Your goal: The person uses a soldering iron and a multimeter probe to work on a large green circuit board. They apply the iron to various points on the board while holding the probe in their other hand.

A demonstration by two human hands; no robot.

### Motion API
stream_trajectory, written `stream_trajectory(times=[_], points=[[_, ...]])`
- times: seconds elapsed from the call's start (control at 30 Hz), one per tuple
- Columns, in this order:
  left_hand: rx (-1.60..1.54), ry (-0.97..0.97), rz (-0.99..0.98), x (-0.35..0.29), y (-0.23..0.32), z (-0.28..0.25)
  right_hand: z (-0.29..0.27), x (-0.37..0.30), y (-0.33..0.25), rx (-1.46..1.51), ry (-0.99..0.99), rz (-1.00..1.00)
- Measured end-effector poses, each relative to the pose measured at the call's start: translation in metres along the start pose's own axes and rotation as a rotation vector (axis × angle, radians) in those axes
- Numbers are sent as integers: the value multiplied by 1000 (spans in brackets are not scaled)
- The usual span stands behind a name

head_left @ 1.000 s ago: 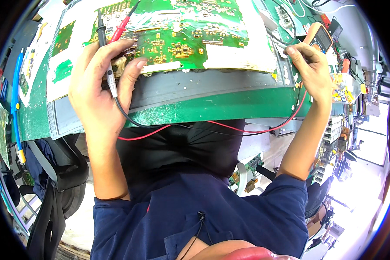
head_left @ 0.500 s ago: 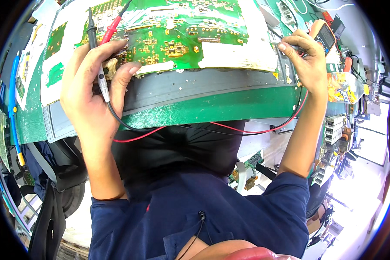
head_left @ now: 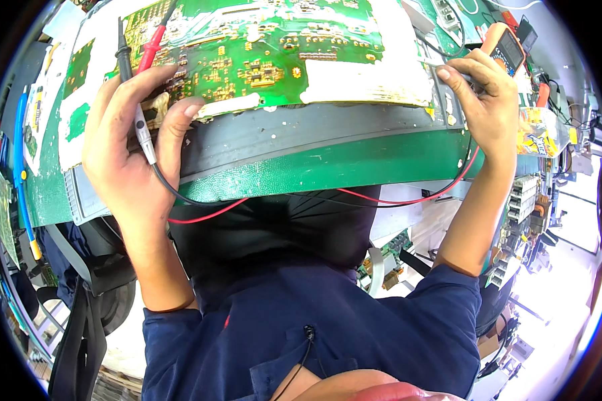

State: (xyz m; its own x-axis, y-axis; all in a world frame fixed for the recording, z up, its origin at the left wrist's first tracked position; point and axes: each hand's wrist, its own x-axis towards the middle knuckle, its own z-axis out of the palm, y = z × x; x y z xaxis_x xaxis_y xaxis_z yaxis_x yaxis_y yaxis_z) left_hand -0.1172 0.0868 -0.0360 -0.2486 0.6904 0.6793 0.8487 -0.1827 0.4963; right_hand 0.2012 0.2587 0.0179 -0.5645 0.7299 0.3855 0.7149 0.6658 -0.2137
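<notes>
- Black test probe (head_left: 124, 61) runs through the left hand (head_left: 130, 137), between thumb and index; red test probe (head_left: 152, 48) alongside, lower part hidden behind the fingers. Thumb and index tips stand apart.
- Both probes point up over the circuit board (head_left: 264, 70); can't tell if the tips make contact.
- Right hand (head_left: 486, 100) at the board's right side, fingers curled, thumb near the index. Can't tell if it grips anything.
- Board: green, white patches, lies on a grey mat (head_left: 294, 131), which sits on the green tabletop (head_left: 301, 165).
- Red lead (head_left: 211, 217) and black lead (head_left: 167, 184) sag below the table's front edge, running toward the right wrist.
- Orange multimeter (head_left: 508, 50) just beyond the right hand; screen too small to read.
- Clear bag (head_left: 539, 142) with orange print, right of the right wrist.
- Blue rod (head_left: 21, 157) at far left; black chair (head_left: 80, 341) lower left.
</notes>
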Motion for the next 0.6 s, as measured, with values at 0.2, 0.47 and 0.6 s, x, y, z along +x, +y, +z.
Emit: stream_trajectory(times=[0.2, 0.47, 0.6], points=[[-21, 8, -12, 1, 0, 1, -7, -2, -1, -22, 10, -18], [11, -44, -69, -2, 1, -2, -9, -2, -12, -17, 8, -31], [7, -78, -124, -2, 4, -3, -11, -1, -17, -81, 14, 22]])
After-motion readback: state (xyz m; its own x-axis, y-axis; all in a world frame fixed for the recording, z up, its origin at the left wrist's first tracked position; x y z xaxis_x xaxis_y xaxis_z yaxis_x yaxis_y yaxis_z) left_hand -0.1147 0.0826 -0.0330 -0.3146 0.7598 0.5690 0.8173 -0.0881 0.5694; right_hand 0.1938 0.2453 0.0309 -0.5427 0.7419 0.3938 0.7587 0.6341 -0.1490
